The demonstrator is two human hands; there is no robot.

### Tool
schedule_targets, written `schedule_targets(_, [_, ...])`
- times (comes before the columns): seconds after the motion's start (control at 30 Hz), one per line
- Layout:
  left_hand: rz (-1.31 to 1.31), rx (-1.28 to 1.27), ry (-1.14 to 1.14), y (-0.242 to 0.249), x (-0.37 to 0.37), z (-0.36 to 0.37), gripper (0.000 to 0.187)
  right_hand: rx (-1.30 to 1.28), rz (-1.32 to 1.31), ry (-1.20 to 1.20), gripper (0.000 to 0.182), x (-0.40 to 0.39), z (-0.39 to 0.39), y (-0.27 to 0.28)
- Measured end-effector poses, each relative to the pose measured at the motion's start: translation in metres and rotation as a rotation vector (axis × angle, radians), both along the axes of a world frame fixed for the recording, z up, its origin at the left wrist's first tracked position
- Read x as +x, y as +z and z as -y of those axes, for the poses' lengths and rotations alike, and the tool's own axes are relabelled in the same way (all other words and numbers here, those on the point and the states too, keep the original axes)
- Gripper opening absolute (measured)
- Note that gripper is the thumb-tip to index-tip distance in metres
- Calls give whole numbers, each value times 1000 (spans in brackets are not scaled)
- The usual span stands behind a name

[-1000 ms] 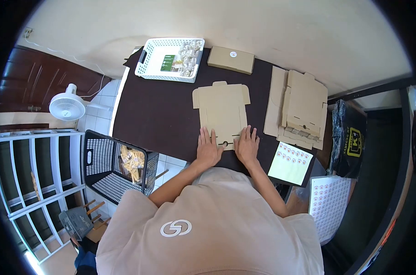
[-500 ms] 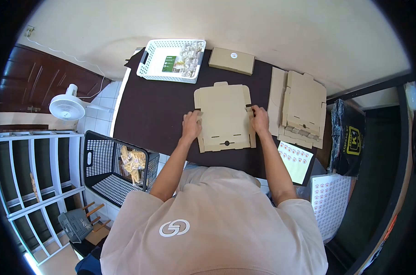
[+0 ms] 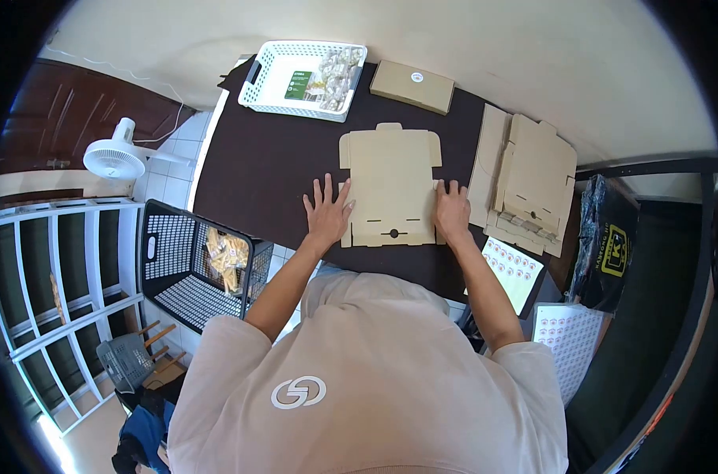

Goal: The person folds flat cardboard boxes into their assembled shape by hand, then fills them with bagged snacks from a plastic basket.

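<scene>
A flat, unfolded brown cardboard box (image 3: 392, 178) lies on the dark table, its tabs and flaps spread and a dark round hole near its front edge. My left hand (image 3: 328, 213) rests at the box's left side with fingers spread, the thumb side touching the cardboard. At the right side, my right hand (image 3: 452, 213) lies on the side flap, fingers pointing away from me and slightly apart. It partly hides that flap.
A white basket (image 3: 256, 99) with plastic-wrapped items and a closed box (image 3: 412, 87) stand at the back. More flat cardboard (image 3: 537, 170) is stacked right, near sticker sheets (image 3: 510, 272). Left of the table are a black crate (image 3: 177, 272) and a fan (image 3: 115, 158).
My left fingers have uncurled and spread. My right hand has loosened from the flap's edge and lies flatter. Both side flaps appear lower and flatter; the camera view has shifted slightly.
</scene>
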State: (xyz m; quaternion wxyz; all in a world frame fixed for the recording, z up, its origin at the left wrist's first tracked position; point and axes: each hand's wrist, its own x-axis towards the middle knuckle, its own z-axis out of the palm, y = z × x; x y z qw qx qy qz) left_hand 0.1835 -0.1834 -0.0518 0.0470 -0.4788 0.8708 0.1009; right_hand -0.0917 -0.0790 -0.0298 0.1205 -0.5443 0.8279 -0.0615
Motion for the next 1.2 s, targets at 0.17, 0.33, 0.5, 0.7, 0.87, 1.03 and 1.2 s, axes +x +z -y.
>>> schedule_targets(0.17, [-145, 146, 107, 25, -4, 4, 59, -31, 83, -14, 57, -9, 3, -12])
schedule_targets(0.33, [-539, 114, 87, 12, 38, -34, 65, -158, 411, -205, 48, -9, -40, 4])
schedule_targets(0.5, [-449, 266, -35, 25, 45, -62, 51, 63, 984, -417, 34, 7, -74, 17])
schedule_targets(0.7, [-779, 373, 19, 7, 42, -29, 24, -95, 1449, -508, 33, -20, -79, 3])
schedule_targets(0.87, [-834, 776, 228, 1, 41, -11, 16, -124, 1337, -465, 24, -30, -65, -14])
schedule_targets(1.03, [-783, 841, 365, 2, 41, -3, 15, -109, 1235, -486, 16, -36, -45, -30])
schedule_targets(1.2, [-653, 756, 448, 2, 25, -3, 21, -120, 926, -550, 24, -23, -28, -35])
